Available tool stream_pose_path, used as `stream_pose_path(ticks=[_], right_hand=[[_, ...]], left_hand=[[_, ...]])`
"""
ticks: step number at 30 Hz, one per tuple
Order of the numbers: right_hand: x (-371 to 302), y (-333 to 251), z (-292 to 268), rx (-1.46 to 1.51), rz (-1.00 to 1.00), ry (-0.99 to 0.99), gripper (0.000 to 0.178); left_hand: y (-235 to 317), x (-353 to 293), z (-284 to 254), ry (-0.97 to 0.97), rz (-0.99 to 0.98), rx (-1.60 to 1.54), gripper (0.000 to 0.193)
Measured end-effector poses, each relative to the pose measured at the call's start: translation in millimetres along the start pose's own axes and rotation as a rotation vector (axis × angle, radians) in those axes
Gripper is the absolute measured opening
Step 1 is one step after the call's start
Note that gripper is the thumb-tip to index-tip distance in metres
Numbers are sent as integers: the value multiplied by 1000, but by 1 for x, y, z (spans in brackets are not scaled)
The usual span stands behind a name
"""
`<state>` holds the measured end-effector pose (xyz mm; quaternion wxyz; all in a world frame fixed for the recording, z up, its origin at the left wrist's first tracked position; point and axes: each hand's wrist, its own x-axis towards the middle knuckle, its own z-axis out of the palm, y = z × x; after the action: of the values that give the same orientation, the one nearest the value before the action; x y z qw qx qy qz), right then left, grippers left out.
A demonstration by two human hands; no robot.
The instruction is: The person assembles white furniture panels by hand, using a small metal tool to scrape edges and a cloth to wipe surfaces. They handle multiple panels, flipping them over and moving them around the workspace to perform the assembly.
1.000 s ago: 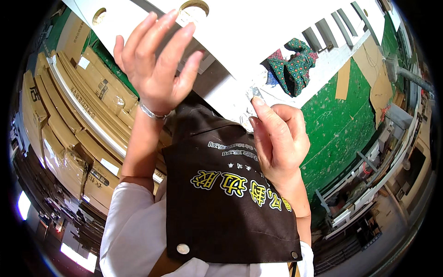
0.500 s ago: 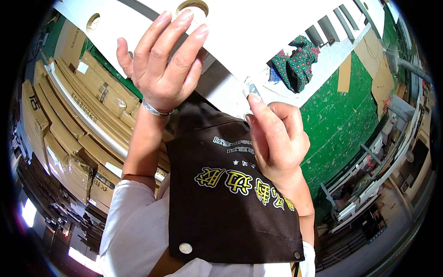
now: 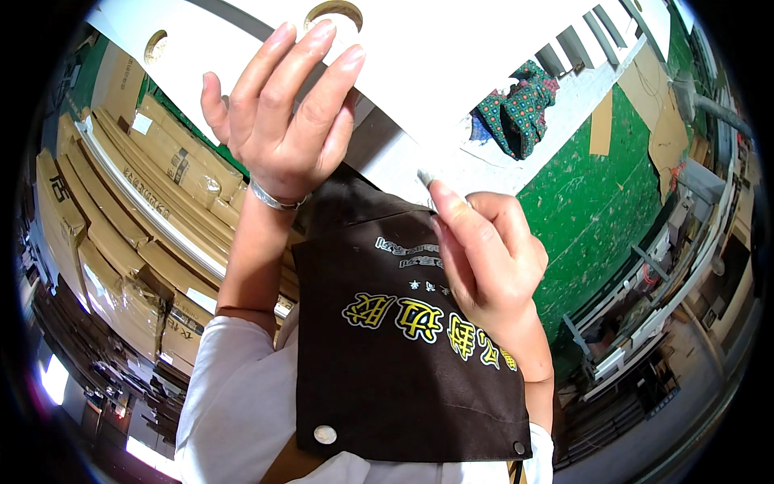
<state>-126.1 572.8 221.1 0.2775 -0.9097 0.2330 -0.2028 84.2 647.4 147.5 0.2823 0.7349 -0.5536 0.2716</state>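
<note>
My left hand (image 3: 286,121) is over a white panel (image 3: 427,60), its fingers stretched out and a little apart, with a silver bracelet at the wrist. The fingertips lie close to a round hole (image 3: 343,11) cut in the panel; whether they press on the surface I cannot tell. Just off the panel's near corner, my right hand (image 3: 492,254) is closed in a pinch. A small flat metal piece, like a blade (image 3: 424,176), sticks out past its thumb. Most of that piece is hidden by the fingers. Below both hands hangs my dark brown apron (image 3: 403,387).
Long cardboard packages (image 3: 153,185) are stacked on the left. A second round hole (image 3: 156,47) is near the panel's left edge. Right of the panel, a patterned cloth (image 3: 520,109) lies on a pale surface beside the green floor (image 3: 592,218). Racks with long strips (image 3: 645,298) stand at far right.
My right hand has drawn slightly back toward me and to the right, and the metal piece has come away from the panel's corner. My left hand has barely moved.
</note>
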Motion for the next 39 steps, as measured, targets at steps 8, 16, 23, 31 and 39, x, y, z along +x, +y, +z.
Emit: stream_pose_path(ticks=[8, 16, 23, 31, 39], right_hand=[[1, 2, 5, -9, 17, 57, 40], [-8, 5, 6, 115, -22, -84, 40], [6, 4, 3, 88, 23, 47, 37], [0, 6, 1, 208, -2, -43, 38], [2, 6, 6, 91, 26, 41, 39]], left_hand=[[-1, -1, 2, 18, 11, -9, 41], [-1, -1, 2, 22, 9, -11, 42], [-1, 0, 1, 8, 0, -10, 42], [0, 0, 1, -3, -6, 12, 41], [0, -1, 4, 19, -3, 15, 41]])
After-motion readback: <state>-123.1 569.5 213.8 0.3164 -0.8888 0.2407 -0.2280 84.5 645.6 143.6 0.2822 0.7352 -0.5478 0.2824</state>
